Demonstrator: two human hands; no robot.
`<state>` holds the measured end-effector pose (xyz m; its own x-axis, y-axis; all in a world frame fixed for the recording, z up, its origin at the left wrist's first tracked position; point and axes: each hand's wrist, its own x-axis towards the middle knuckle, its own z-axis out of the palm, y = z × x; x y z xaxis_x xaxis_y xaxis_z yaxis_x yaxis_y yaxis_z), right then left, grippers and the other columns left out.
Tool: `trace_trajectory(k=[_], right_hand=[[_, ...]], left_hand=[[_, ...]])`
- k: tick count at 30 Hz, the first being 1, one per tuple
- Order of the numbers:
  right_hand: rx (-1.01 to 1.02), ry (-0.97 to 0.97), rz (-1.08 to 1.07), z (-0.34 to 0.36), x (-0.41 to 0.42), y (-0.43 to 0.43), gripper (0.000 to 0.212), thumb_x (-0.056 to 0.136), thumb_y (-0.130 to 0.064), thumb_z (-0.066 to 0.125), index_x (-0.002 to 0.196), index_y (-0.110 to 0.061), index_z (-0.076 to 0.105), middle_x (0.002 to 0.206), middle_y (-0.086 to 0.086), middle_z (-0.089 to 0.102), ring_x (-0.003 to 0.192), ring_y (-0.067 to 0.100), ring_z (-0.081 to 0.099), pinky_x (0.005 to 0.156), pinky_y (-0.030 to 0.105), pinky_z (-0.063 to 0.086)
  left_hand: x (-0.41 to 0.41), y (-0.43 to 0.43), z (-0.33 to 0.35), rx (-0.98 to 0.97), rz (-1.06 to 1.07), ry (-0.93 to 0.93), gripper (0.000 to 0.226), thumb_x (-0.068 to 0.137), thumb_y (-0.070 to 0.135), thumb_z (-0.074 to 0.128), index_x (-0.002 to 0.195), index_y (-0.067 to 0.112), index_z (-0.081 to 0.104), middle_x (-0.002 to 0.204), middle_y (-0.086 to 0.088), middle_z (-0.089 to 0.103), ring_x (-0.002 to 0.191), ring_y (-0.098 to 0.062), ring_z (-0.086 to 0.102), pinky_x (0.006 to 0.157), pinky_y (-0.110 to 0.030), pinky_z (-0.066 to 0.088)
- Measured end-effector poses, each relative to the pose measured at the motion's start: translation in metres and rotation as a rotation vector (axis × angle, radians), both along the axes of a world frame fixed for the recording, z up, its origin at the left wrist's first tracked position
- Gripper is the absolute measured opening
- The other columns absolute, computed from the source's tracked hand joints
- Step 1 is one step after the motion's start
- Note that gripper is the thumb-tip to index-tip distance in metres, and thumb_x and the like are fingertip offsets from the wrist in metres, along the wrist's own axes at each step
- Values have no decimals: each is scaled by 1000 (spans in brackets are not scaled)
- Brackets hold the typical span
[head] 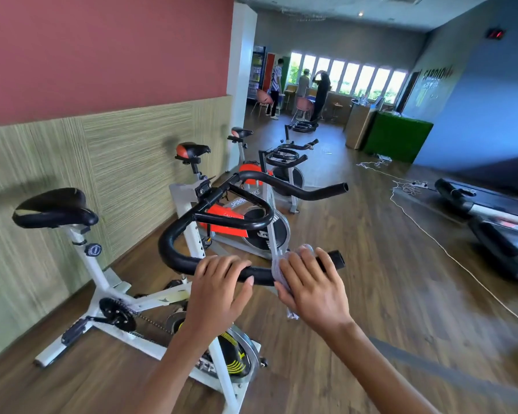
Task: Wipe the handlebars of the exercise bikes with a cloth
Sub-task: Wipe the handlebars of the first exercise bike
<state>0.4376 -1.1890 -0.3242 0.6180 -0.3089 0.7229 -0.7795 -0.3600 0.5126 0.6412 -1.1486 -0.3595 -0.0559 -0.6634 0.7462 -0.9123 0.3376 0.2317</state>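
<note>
From my feed I see a wood floor [371,294] with a white cable [449,252] trailing across it toward a treadmill [491,210] on the right. Left is a red wall [102,49] above a striped panel [102,162]. Far back, three people [275,85] stand near bright windows [350,76], pink chairs [264,98] and a drinks cooler [257,70]. A green desk [398,138] stands by the blue wall [491,100].

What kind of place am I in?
Probably a gym: spin bikes stand in a row along the wall, a treadmill lies at the right, and the right hand holds a cloth on a handlebar.
</note>
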Motion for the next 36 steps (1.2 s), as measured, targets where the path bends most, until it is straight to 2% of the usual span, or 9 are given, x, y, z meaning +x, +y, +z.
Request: trace_trajectory(k=[2,5,12,16,20,25,30,33,36], right_hand=[[0,-50,-26,6,8,-2,28,92,-35,51,81,-14,65,78,3,63,81,26,62,86,41,51],[88,-152,-145,20,33,-7,38,88,-33,46,55,-17,58,53,1,56,55,24,53,66,35,46],[75,-52,-83,16,20,-6,39,90,-38,45,58,-18,55,54,0,52,55,23,50,60,36,41],[-53,-138,39,6,19,-13,36,89,-35,50,56,-20,47,54,0,47,54,25,47,60,35,37],[-232,-193,171,-15,13,-19,32,91,-36,54,65,-18,58,65,0,56,71,26,58,88,38,45],[-651,-321,350,-53,12,-62,31,92,-37,51,96,-16,72,103,5,74,116,24,58,108,48,33],[-809,-673,564,-67,34,-96,40,100,-33,41,131,-10,52,144,19,44,142,32,35,116,48,29],[-707,-886,721,-72,50,-95,49,103,-30,38,141,1,40,152,23,27,147,32,20,121,42,21],[-592,-1052,785,-74,64,-90,55,103,-33,36,148,0,30,158,19,16,150,29,12,121,41,20]], left_hand=[[0,1,3,2,3,1,31,94,37,46,108,17,66,103,6,63,97,-16,57,96,-34,35],[0,0,5,14,24,-7,31,93,38,45,107,19,65,102,7,63,96,-15,57,94,-33,35],[-3,2,2,-5,23,17,30,93,38,45,104,19,65,100,9,63,94,-15,57,93,-31,33],[-8,-7,-8,-143,48,39,28,91,37,47,98,17,65,96,7,63,92,-16,56,95,-31,33],[-12,-14,-18,-281,36,78,27,90,39,49,94,18,65,94,8,64,89,-17,57,92,-33,36],[-9,-30,-32,-483,28,35,24,88,43,47,89,26,64,87,16,61,84,-10,55,89,-29,32],[-2,-44,-40,-669,8,-34,35,90,54,36,88,32,63,85,20,60,82,-6,54,84,-26,27],[0,-49,-38,-719,39,-82,44,88,58,31,92,32,66,88,19,61,84,-7,53,83,-28,25],[2,-51,-38,-721,73,-125,49,88,60,26,95,32,66,88,19,59,83,-6,50,82,-27,22]])
